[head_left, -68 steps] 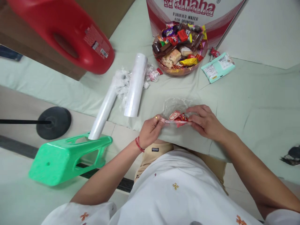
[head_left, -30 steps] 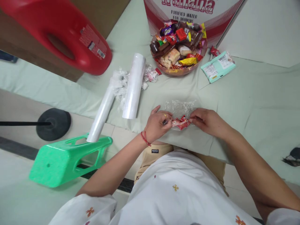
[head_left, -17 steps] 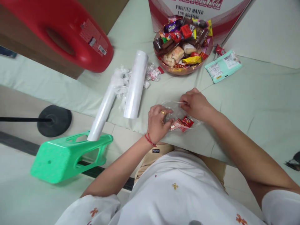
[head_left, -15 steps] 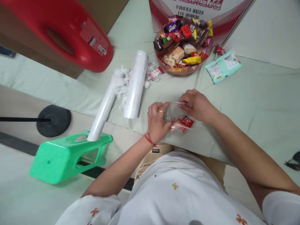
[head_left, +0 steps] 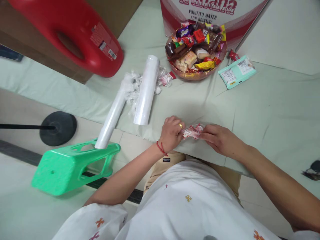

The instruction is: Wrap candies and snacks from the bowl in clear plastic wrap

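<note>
Near the table's front edge, a small clear plastic bag (head_left: 192,132) with red packets inside is bunched between my two hands. My left hand (head_left: 172,132), with a ring and a red wrist thread, is closed on the bag's left end. At the other end my right hand (head_left: 216,137) pinches the plastic with its fingertips. Part of the bag is hidden by my fingers. Beyond my hands stands a round bowl (head_left: 191,76) heaped with wrapped sweets and chocolates. Left of it lie two white plastic rolls, one thick (head_left: 147,90) and one thinner (head_left: 111,116).
A red jug (head_left: 110,63) and a brown box (head_left: 130,20) stand at the back left. A printed water carton (head_left: 172,16) is behind the bowl, and a mint-green packet (head_left: 237,72) lies right of it. A green stool (head_left: 57,170) and a black round base (head_left: 58,128) are at left.
The spread bag has been gathered tightly around the red packets. My right hand has come down toward me, and my left hand has turned, its fingers now curled round the plastic.
</note>
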Tool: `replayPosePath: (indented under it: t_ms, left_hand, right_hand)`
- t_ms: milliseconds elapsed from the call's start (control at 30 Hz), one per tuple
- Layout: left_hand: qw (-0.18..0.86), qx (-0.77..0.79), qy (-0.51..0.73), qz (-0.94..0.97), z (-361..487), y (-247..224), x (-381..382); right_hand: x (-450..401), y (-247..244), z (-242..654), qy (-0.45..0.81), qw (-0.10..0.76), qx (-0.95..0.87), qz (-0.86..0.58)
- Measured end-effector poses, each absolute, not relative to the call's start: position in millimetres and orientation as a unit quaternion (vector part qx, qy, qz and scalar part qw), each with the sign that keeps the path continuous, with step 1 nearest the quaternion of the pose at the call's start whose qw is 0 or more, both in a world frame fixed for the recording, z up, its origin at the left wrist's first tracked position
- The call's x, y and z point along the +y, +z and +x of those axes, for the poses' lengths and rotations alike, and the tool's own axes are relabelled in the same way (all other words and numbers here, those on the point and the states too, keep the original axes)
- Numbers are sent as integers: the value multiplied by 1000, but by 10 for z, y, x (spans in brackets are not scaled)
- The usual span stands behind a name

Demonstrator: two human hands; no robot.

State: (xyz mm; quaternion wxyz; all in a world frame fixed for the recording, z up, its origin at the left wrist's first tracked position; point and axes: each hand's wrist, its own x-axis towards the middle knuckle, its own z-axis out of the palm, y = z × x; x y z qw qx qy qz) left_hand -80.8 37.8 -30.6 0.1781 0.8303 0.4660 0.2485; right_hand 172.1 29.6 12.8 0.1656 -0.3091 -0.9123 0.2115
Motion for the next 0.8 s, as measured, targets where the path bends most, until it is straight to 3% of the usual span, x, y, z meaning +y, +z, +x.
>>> replayPosePath:
  t_ms: [367, 600, 800]
  left_hand:
    - [210, 199, 175, 941, -1377, -244, 329]
    - [154, 228, 176, 945, -1646, -236, 30]
    - [183, 297, 239, 906, -1573, -245, -146]
  right_hand:
    - [145, 77, 1972, 358, 168, -858, -328]
    - [138, 30, 2196, 353, 223, -835, -359]
    - [117, 66, 2150, 238, 287, -788, -489]
